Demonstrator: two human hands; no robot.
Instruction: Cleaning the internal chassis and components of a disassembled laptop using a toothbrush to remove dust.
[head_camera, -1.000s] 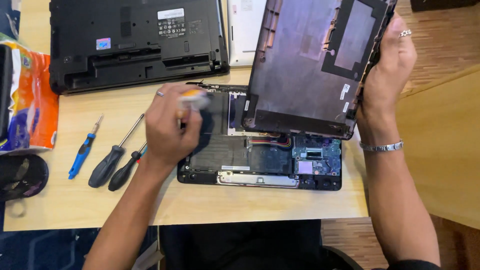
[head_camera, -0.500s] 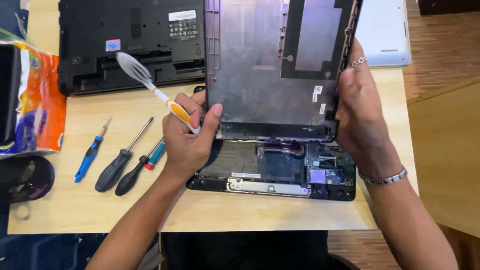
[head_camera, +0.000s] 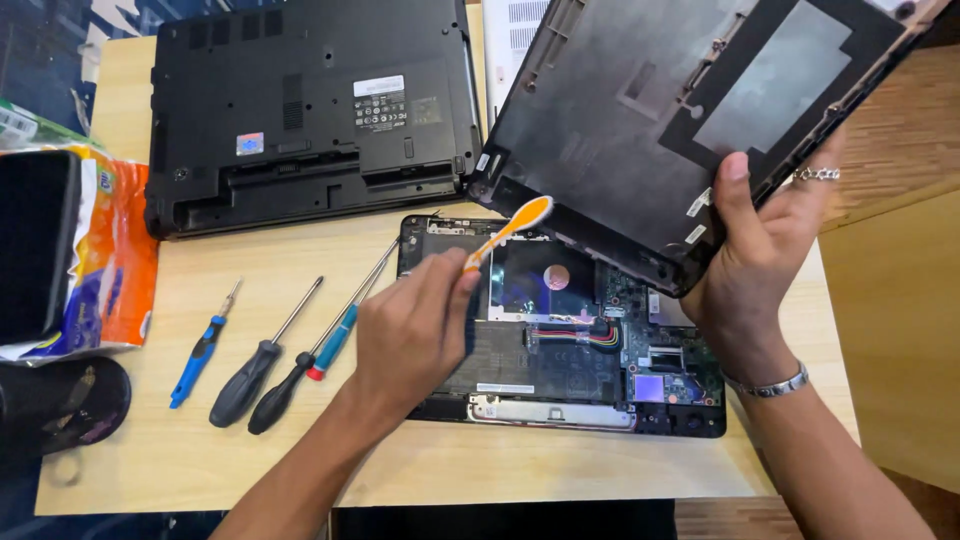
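Note:
My left hand (head_camera: 410, 330) grips an orange and white toothbrush (head_camera: 510, 230) by the handle, its head pointing up toward the lower edge of a dark laptop bottom cover (head_camera: 660, 120). My right hand (head_camera: 750, 270) holds that cover tilted up over the table, thumb on its inner face. Under both hands lies an opened laptop base (head_camera: 580, 340) with its circuit board, coloured wires and drive bay exposed.
A closed black laptop (head_camera: 310, 110) lies upside down at the back left. Several screwdrivers (head_camera: 260, 350) lie left of the open base. An orange and white packet (head_camera: 110, 250) and a dark round object (head_camera: 60, 400) sit at the table's left edge.
The cover has swung up and to the right, uncovering more of the base. My left hand has turned the toothbrush from pointing up-left to pointing up-right at the cover's edge.

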